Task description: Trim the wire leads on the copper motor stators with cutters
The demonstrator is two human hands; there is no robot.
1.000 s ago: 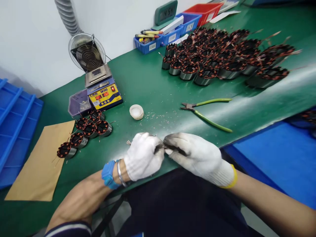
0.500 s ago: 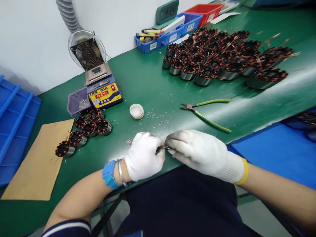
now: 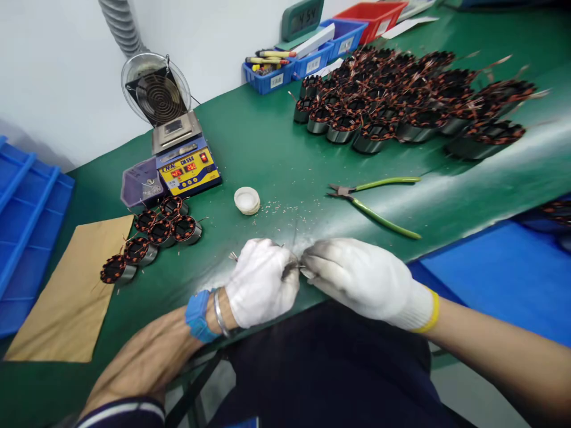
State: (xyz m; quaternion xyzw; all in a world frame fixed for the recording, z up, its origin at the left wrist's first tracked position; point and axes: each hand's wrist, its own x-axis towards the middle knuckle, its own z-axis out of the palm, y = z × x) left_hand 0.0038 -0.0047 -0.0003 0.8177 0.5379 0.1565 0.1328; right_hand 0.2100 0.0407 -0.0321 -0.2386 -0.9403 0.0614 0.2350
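Both my hands wear white knit gloves and meet at the near edge of the green table (image 3: 276, 148). My left hand (image 3: 263, 282) is closed around a small wound coil part, mostly hidden inside the glove; thin wire ends poke out at its left. My right hand (image 3: 357, 276) pinches at the same part from the right, fingertips touching the left glove. A blue watch and a metal bangle sit on my left wrist.
Green-handled cutters (image 3: 375, 199) lie beyond my right hand. A white cap (image 3: 247, 200), a soldering station (image 3: 185, 166) with a fan, several finished coils (image 3: 151, 235), a brown sheet (image 3: 66, 291), a large pile of coils (image 3: 410, 101), blue bins (image 3: 307, 59), blue trays (image 3: 27, 220).
My hands stay together at the table edge with only small shifts; the right hand has moved slightly back and forth against the part.
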